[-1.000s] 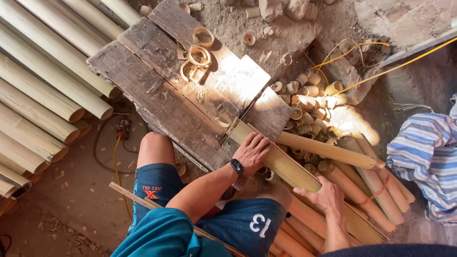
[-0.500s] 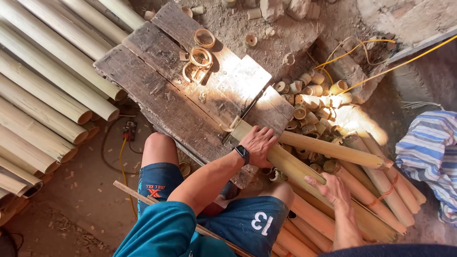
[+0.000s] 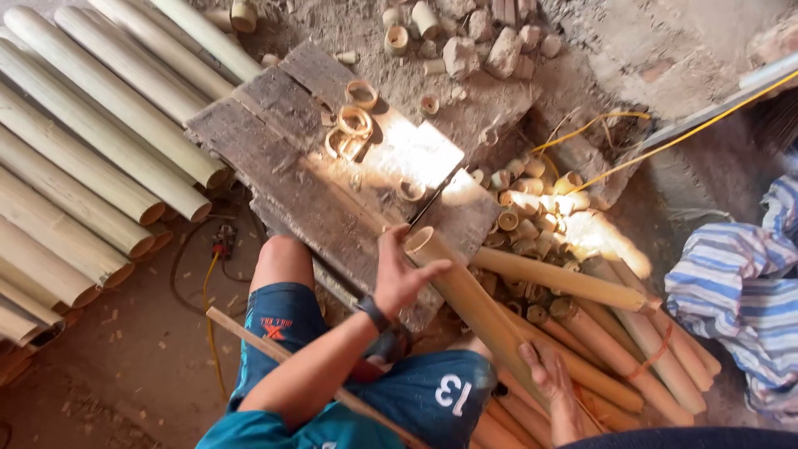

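A: From the head view, where do we have our left hand?

B: It has come off the grip it had a moment ago. The fingers are spread and only loosely cupped on the cut end of the bamboo pole, touching rather than clamping.

A: And the pole?

B: It runs from under that hand, across our lap, down to the right hand. It has been pulled back and raised a little, so its open end now sits just at the near edge of the wooden board, beside the thin saw blade.

A: Is the right hand holding it?

B: It lies along the pole's lower part, fingers partly curled; whether they close round it we cannot tell.

A: What is beyond the left hand?

B: Cut bamboo rings on the board, well apart from it. To its right, a heap of short offcuts. The pole looks repositioned at the blade, not yet cut.
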